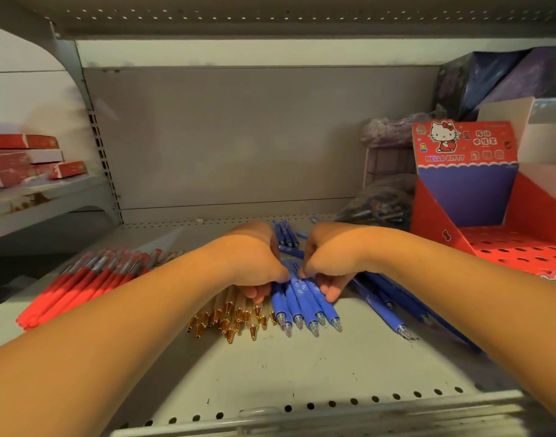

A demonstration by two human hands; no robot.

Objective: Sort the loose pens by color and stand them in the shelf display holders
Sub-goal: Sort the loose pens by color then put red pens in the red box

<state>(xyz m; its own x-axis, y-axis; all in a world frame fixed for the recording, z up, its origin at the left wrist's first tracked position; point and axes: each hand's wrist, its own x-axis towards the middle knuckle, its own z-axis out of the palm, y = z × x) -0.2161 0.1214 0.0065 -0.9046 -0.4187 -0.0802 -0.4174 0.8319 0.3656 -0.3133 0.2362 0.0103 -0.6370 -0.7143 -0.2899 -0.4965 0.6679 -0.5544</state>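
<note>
Head view. The bundle of blue pens [305, 305] lies flat on the shelf [302, 376], tips toward the camera, squeezed between both hands. It is not yet in the red display holder [491, 247], which stands at the right with its perforated tray showing only open holes.

The chief risk, as I judge it, is the bundle fanning apart on the lift. The barrels are smooth and round, the tips are already uneven, and a loose squeeze would let the outer ones roll off. A second risk is mixing colours. The gold-tipped pens [235, 320] lie touching the bundle's left side, so one of them could be dragged up with the blues. More loose blue pens [393, 310] lie just beside the right forearm, and a careless sweep would scatter them toward the shelf's front edge. The red pens [81, 285] are well apart at the left and look safe.

The left grip [254, 263] is narrow, its fingers curled down at the seam between the gold-tipped and blue pens. They seem to hold the bundle's left flank, though the fingertips are partly hidden. The right grip [328, 263] is equally tight. Its thumb sits on top of the bundle and its fingers wrap the right flank. The two thumbs nearly meet above the barrels.
</note>
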